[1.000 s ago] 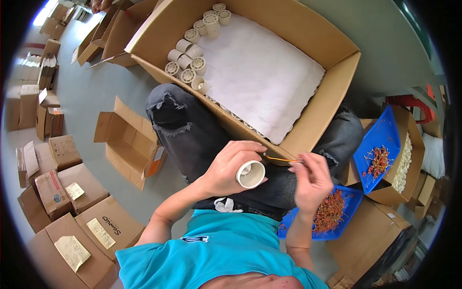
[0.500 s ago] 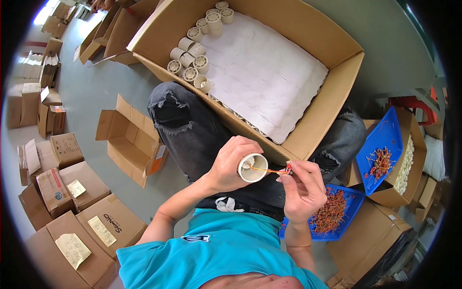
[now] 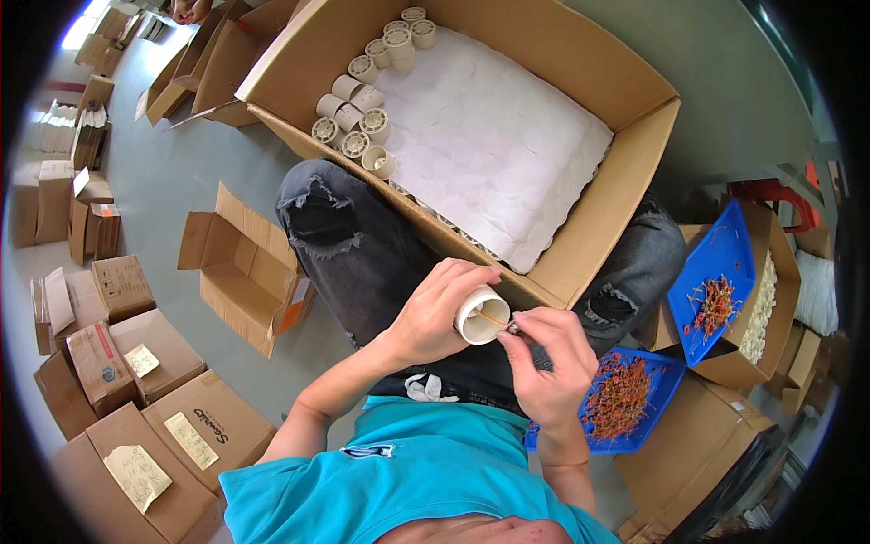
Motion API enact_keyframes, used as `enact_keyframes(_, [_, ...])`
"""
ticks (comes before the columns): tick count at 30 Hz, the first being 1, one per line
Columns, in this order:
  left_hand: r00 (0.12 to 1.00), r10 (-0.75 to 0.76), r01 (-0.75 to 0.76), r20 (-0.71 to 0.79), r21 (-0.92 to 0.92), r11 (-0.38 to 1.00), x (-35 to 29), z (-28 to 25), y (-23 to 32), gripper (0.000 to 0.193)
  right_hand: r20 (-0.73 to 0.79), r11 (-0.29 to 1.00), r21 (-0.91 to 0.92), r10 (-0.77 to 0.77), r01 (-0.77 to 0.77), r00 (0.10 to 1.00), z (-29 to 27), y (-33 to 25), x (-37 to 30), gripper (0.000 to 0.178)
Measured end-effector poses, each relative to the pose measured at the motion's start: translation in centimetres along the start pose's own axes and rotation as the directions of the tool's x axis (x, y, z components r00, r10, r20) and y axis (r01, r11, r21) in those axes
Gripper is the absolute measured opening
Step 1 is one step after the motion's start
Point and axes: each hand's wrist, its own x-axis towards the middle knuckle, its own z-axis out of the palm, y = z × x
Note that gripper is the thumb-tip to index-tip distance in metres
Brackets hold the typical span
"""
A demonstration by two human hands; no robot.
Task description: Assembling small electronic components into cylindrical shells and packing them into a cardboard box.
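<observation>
My left hand is wrapped round a white plastic cylinder whose open mouth faces me. Thin reddish-yellow wires come out of its inside. Right at the rim, my right hand pinches a small shiny part at the wires' outer end; its exact kind is hidden by the fingers. Beyond my knees stands a large cardboard box. In it, several similar white cylinders sit at the left side on a white sheet.
At my right lie a lower blue tray heaped with red-orange wired pieces and a tilted blue tray, resting on a carton of pale small parts. An open carton and stacked cartons stand to the left.
My right hand has moved left to the cylinder's mouth, bringing the small part with it. Less wire shows between them. The left hand tilts the cylinder slightly differently.
</observation>
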Motion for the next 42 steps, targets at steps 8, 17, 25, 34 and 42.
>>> enact_keyframes(8, [0.998,0.033,-0.036,0.060,0.046,0.998,0.6,0.8,0.1,0.053,0.072,0.996,-0.087,-0.028,0.034,0.997,1.5,0.3,1.3,0.029])
enact_keyframes(17, [0.999,0.044,-0.044,0.022,-0.010,0.999,1.0,0.9,0.0,0.049,0.013,0.994,-0.108,0.020,-0.018,1.000,1.8,0.5,1.0,0.026])
enact_keyframes(25, [1.000,0.011,-0.010,0.019,-0.041,0.999,1.0,1.1,0.2,0.047,0.081,0.997,-0.007,0.081,-0.080,0.993,1.3,1.0,0.9,0.025])
enact_keyframes(34, [0.990,0.050,-0.058,0.130,0.065,0.996,1.2,0.7,0.2,0.050,0.035,0.999,0.032,0.025,-0.026,0.999,2.4,2.6,0.1,0.021])
enact_keyframes(42, [0.969,0.093,-0.123,0.228,0.122,0.985,1.6,0.6,-0.1,0.049,-0.027,0.982,0.141,0.133,-0.128,0.991,3.2,2.8,-0.5,0.021])
